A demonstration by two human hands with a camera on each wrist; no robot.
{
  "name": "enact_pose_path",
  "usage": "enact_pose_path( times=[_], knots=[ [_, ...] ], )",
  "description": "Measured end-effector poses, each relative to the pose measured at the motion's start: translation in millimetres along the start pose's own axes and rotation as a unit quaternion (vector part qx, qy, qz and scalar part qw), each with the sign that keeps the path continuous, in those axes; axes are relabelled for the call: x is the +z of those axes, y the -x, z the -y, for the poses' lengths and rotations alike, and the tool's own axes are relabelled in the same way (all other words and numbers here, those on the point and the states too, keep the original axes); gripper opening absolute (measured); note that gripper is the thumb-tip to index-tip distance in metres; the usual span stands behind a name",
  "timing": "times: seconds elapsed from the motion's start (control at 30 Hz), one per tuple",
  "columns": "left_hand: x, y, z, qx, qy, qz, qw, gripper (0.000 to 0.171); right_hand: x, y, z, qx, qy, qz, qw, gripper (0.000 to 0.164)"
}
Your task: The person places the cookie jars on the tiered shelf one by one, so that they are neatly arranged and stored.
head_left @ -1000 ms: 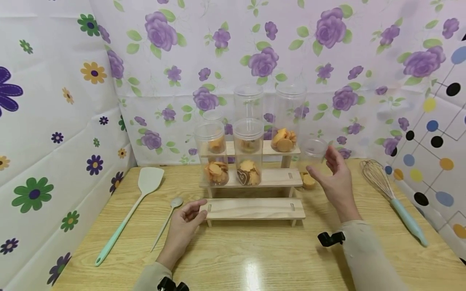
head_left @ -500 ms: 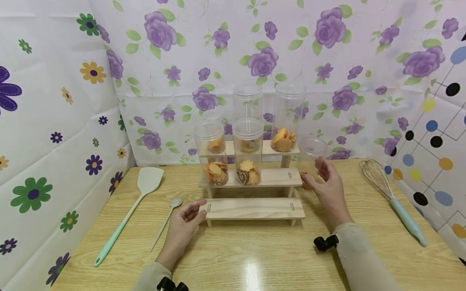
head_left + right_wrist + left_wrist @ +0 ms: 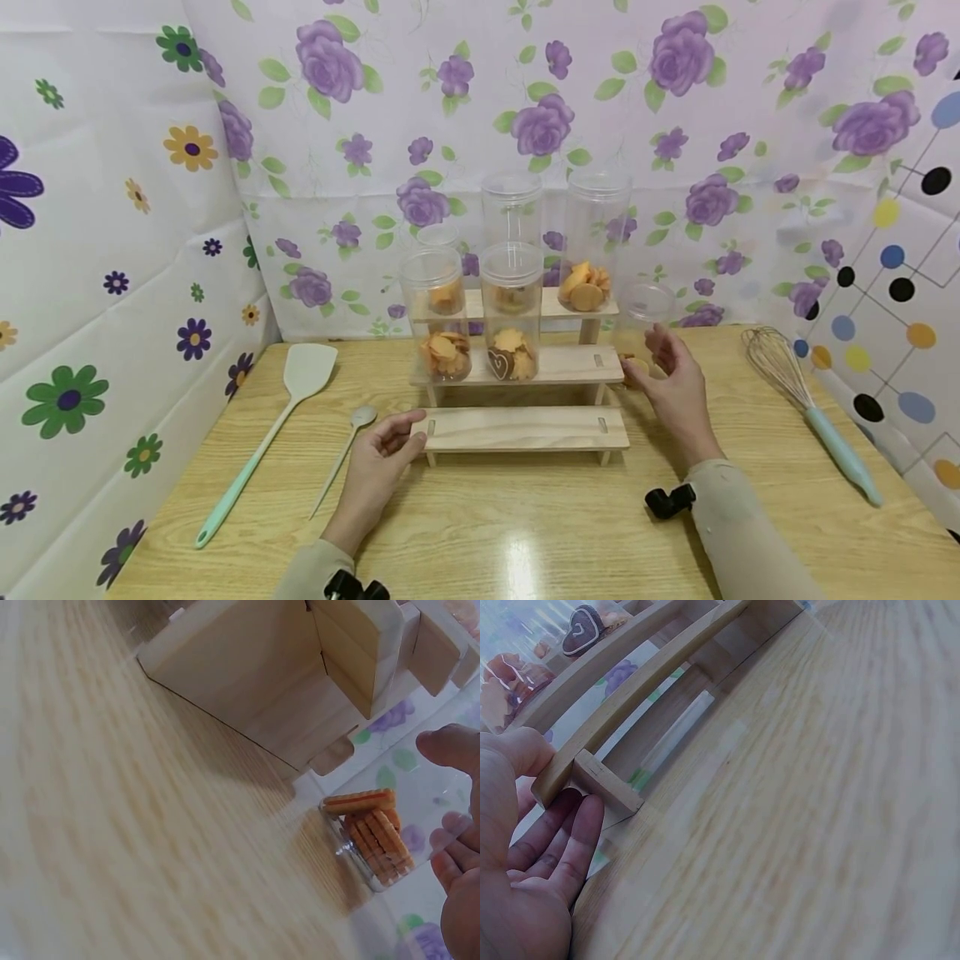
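My left hand [image 3: 381,454] pinches the left end of the lowest step of a three-tier wooden rack [image 3: 517,427]. In the left wrist view the thumb lies over the board's end, with the fingers [image 3: 581,840] below it. My right hand [image 3: 678,392] holds a clear jar [image 3: 647,302] standing on the table at the rack's right side. Sandwich biscuits [image 3: 375,832] lie in the jar's bottom, seen in the right wrist view between thumb and fingers. Two clear jars of cookies stand on the middle step, the left jar [image 3: 435,292] and the right jar [image 3: 512,292].
Several more clear jars stand on the top step, one a tall jar [image 3: 598,225] with cookies. A white-and-green spatula [image 3: 281,425] and a small spoon [image 3: 347,454] lie left of the rack. A blue-handled whisk [image 3: 813,417] lies at the right. Patterned cloth surrounds the table [image 3: 517,517].
My right hand has moved left and closed in round the jar beside the rack. The left hand stays at the lowest step, and the rack has not moved.
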State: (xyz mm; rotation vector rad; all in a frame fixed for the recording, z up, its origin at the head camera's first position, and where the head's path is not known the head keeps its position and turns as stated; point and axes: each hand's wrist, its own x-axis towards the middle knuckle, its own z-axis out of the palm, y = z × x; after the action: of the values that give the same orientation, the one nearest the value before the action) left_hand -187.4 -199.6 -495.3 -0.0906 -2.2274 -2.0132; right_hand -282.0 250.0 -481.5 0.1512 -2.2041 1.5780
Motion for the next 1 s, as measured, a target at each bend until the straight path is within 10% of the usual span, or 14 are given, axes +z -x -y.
enact_pose_path(
  times=[0.6,1.0],
  knots=[
    [0.6,-0.8,-0.5,-0.002,0.006,-0.003,1.0000,0.031,-9.9,-4.3,23.8,0.012,0.004,-0.034,0.999,0.085],
    [0.1,0.8,-1.6,-0.004,0.007,0.001,1.0000,0.032,-34.9,-9.0,77.3,-0.006,0.014,-0.090,0.996,0.074]
  ],
)
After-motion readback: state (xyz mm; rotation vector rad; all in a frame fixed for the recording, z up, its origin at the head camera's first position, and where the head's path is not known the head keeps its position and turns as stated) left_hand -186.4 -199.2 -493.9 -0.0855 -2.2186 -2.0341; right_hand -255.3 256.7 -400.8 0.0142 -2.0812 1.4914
